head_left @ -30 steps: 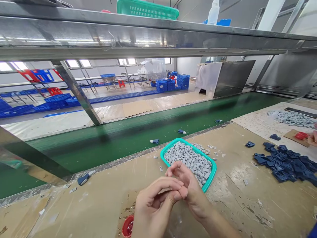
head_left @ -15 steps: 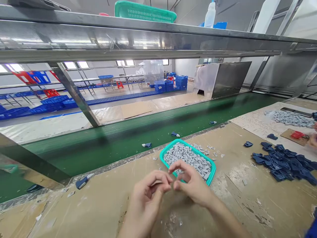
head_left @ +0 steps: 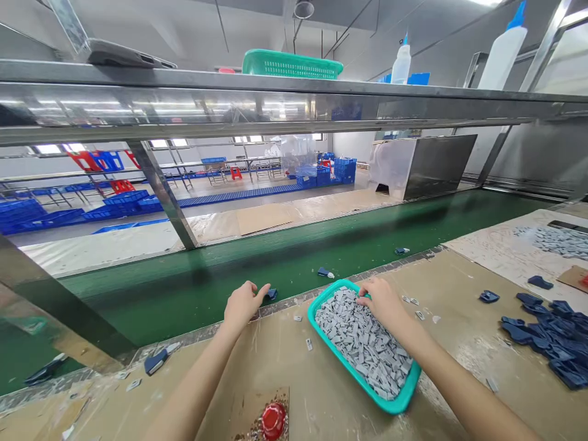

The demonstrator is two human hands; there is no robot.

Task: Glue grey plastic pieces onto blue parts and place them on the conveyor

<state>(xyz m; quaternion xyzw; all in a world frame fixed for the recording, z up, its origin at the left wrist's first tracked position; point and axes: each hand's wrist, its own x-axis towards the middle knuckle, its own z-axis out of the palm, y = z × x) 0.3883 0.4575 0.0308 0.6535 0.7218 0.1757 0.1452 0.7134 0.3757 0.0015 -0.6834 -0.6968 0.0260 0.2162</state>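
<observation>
Here's the left hand (head_left: pixel 242 304), loosely open beside a navy plastic piece (head_left: pixel 272 294) on the green belt (head_left: pixel 285 257), the right hand (head_left: pixel 383 300) curled (grip unclear) at the oblong turquoise plastic basket (head_left: pixel 397 405) of small grey pieces (head_left: pixel 362 340), desk (head_left: pixel 261 367)-top seemingly for easy reach.

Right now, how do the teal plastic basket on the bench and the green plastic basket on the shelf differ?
Place: the teal basket sits on the brown bench; the green basket stands on the metal shelf.
Contents: the teal basket holds small grey pieces; the green basket's inside is hidden.
Hands: the right hand is at the teal basket's rim; no hand is near the green basket.
Both look plastic, with rounded corners.
</observation>
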